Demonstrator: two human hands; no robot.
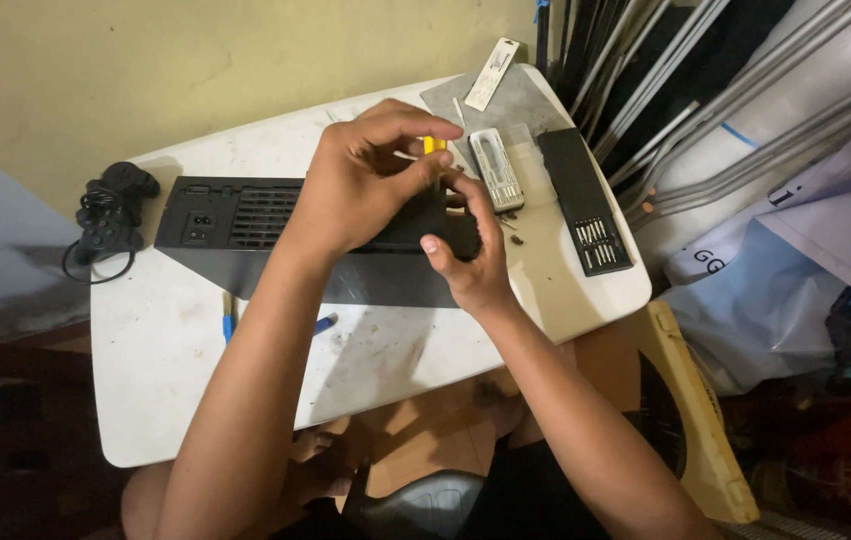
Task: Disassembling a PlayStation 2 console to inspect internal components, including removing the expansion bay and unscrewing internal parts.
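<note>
On a small white table [196, 400] set against a yellowish wall, a person's two bare hands meet above a black game console [246, 215] lying flat with its vented rear panel showing. The left hand [371, 180] curls its fingers and thumb together around the top of a yellow-handled screwdriver [434, 146], most of which is hidden behind the fingers; the right hand [471, 255] is closed with its fingers pinching at the tool's lower part, right over the console's right end, though what exactly its fingertips grip cannot be made out. Both forearms cross the table's near half and cover much of the console's front edge. Just to the right of the hands lies a pale, clear plastic bit holder [498, 168], and beyond it an open black case of screwdriver bits [588, 205], its silver tips lined up at the near end. A few small dark screws [516, 238] sit loose between hands and case. A grey flat sheet [506, 100] lies at the table's far corner with a narrow white tag-shaped package [493, 73] resting on it. A blue-tipped tool [228, 322] lies near the left forearm. At the table's left edge, a black game controller [111, 210] hangs over with its cable coiled. Metal rods [706, 110] and pale plastic bags [796, 260] crowd the right side.
</note>
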